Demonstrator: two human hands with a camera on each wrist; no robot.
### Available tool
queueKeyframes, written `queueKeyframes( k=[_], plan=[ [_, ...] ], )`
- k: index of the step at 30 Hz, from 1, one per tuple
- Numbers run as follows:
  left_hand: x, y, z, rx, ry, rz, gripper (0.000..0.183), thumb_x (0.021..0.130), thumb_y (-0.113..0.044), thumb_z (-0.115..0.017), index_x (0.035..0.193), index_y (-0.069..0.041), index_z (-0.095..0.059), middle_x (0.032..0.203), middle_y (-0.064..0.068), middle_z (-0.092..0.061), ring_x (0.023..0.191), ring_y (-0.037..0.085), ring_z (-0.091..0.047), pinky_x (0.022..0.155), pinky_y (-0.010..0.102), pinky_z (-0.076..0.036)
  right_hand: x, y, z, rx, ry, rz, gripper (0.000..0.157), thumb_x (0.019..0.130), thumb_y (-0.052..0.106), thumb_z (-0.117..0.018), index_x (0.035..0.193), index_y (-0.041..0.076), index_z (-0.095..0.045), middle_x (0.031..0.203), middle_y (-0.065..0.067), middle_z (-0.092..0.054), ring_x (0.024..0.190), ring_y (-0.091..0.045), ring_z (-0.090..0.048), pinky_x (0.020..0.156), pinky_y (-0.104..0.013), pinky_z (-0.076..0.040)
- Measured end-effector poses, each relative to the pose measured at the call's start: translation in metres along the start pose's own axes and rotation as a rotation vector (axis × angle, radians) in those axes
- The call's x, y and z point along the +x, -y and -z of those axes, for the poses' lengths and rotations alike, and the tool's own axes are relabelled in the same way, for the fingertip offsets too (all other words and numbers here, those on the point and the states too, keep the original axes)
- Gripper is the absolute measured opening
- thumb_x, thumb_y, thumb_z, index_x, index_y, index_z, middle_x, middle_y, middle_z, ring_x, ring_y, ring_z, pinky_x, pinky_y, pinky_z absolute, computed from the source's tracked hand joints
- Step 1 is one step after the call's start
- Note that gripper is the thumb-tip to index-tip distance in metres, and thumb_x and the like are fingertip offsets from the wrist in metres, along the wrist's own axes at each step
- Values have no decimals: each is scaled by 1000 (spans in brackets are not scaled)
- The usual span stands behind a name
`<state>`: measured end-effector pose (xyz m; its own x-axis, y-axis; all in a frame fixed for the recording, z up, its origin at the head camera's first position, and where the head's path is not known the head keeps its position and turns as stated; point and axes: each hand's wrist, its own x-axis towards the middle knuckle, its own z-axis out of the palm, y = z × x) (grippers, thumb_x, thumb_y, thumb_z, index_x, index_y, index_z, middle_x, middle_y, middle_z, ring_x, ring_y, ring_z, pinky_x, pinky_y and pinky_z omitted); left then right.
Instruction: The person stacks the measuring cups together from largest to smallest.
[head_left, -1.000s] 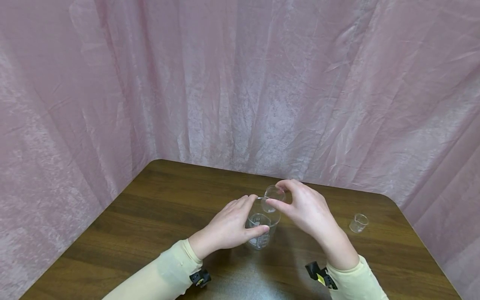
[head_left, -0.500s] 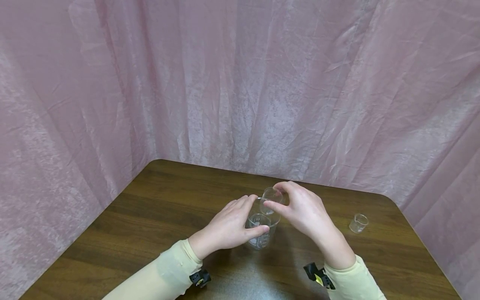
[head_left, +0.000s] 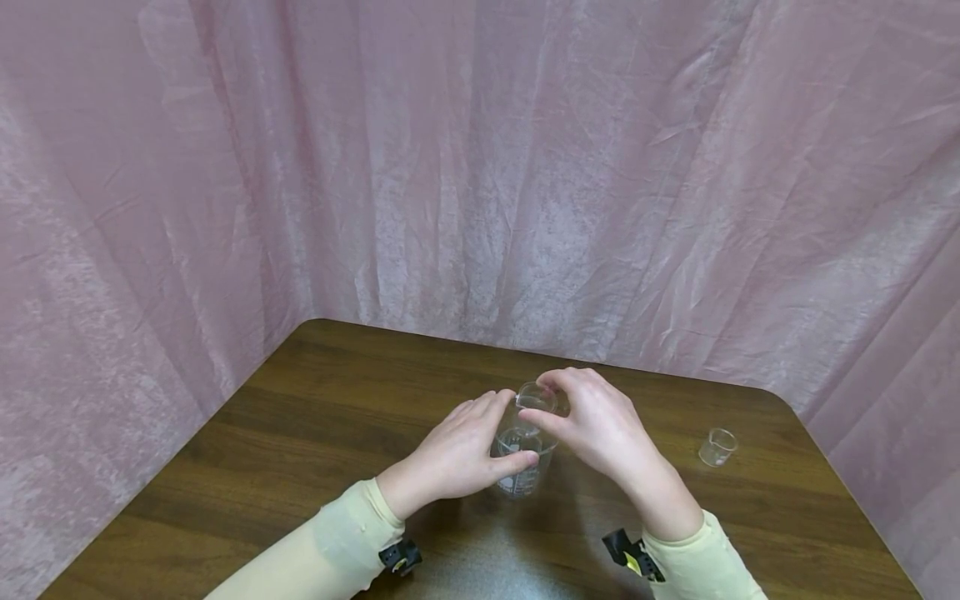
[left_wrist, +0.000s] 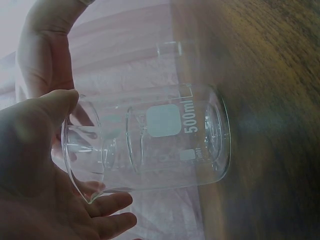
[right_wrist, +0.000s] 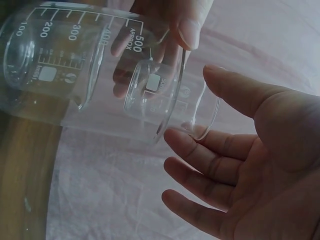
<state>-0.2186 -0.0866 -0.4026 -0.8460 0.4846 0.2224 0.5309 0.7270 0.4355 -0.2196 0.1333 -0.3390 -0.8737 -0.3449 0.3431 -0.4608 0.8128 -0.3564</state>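
A large glass beaker (left_wrist: 165, 120) marked 500ml stands upright on the table. My left hand (head_left: 461, 454) grips it near the rim, thumb on one side and fingers on the other. Inside it, at the bottom, sits a medium beaker (right_wrist: 65, 70) with white graduations. Between thumb and fingertips, my right hand (head_left: 603, 425) pinches a small beaker (right_wrist: 150, 90) by its upper part. That small beaker's lower half is inside the large beaker's mouth, above the medium one, and its rim sticks out.
A tiny beaker (head_left: 717, 447) stands apart on the right side of the brown wooden table (head_left: 360, 367). Pink curtains (head_left: 480, 167) hang behind and around the table's far edges.
My right hand has moved left and slightly down, bringing the small beaker from the large beaker's far right rim into its mouth. The left hand has stayed still.
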Motion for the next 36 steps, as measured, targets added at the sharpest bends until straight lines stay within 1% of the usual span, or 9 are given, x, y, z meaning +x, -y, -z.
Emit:
queueKeyframes(
  k=[6, 9, 16, 22, 28, 36],
  plan=[
    [-1, 0, 1, -6, 12, 0, 90, 104, -68, -65, 167, -9, -39, 158, 9, -56, 144, 30, -55, 126, 53, -38, 0, 1, -3, -10, 5, 8, 40, 93, 46, -90, 118, 17, -79, 104, 8, -73, 101, -17, -65, 81, -44, -57],
    [-1, 0, 1, -3, 12, -3, 90, 104, -68, -65, 167, -10, -39, 157, 8, -56, 143, 29, -56, 125, 53, -39, 1, 1, -4, -11, 9, 11, 41, 92, 46, -90, 119, 16, -79, 105, 7, -73, 102, -18, -66, 81, -45, -57],
    [0, 1, 0, 5, 3, -11, 89, 104, -68, -64, 166, -10, -40, 156, 7, -57, 142, 29, -56, 124, 53, -40, 1, 2, -7, -11, 18, 32, 42, 91, 45, -91, 119, 15, -80, 107, 6, -74, 110, -21, -68, 86, -48, -58],
    [-1, 1, 1, 3, 3, -10, 87, 104, -68, -65, 165, -10, -42, 154, 7, -58, 141, 28, -57, 124, 52, -40, 1, 2, -7, -24, 45, 34, 43, 91, 45, -91, 119, 15, -80, 106, 6, -73, 107, -22, -68, 84, -45, -58],
    [-1, 0, 1, -1, -8, -14, 85, 104, -66, -67, 162, -10, -44, 149, 6, -60, 136, 27, -59, 122, 52, -42, 2, 0, -9, -48, 71, 26, 45, 91, 48, -91, 121, 15, -81, 107, 7, -73, 104, -18, -66, 84, -44, -58],
    [-1, -1, 1, 2, -13, -15, 82, 103, -66, -68, 160, -12, -45, 140, 3, -62, 129, 25, -61, 119, 50, -45, 2, 0, -11, -55, 90, 19, 43, 90, 47, -91, 118, 16, -81, 105, 7, -73, 104, -18, -65, 85, -45, -57]
  ],
)
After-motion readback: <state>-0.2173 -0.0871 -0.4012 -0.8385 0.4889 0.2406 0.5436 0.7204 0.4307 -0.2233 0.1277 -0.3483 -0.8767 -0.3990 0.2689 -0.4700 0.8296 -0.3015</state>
